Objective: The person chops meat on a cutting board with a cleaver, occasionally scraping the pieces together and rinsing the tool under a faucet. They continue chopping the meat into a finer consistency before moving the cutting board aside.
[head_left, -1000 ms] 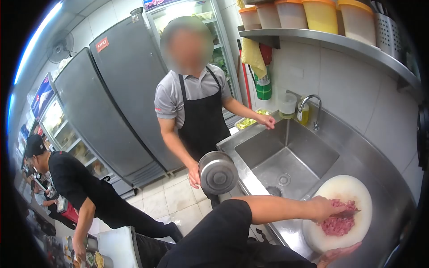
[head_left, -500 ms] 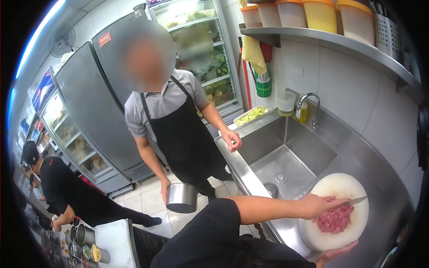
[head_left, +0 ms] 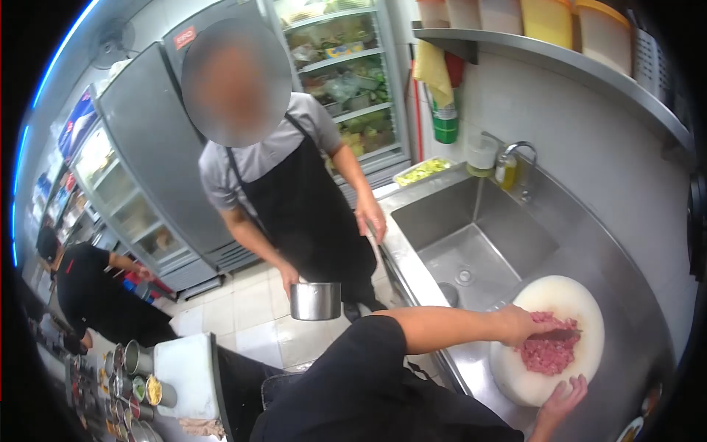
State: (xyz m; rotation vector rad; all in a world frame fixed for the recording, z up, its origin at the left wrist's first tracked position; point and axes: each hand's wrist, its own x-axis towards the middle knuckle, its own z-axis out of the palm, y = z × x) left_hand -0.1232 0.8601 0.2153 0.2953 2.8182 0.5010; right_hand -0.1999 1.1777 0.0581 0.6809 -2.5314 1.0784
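A thick, round white cutting board [head_left: 508, 368] lies on the steel counter beside the sink. Chopped raw red meat [head_left: 546, 358] is heaped in its middle. My left hand [head_left: 518, 325] reaches across from the left, its fingers closed round a knife [head_left: 564, 335]. The blade rests at the upper part of the meat, and the handle is hidden in my grip. At the board's near edge, my right hand [head_left: 564, 401] touches the rim with fingers spread, holding nothing.
A co-worker in a black apron [head_left: 313, 214] stands across from me holding a metal pot [head_left: 315, 301]. The steel sink [head_left: 471, 247] has a faucet [head_left: 521, 156]. A shelf [head_left: 560, 59] with tubs hangs above. Another person [head_left: 110, 291] bends at the left, near several metal containers [head_left: 137, 359].
The knife has shifted left and down into the meat. My right hand has come up onto the board's edge. The co-worker's free hand has lowered, and the person at left has turned and bent.
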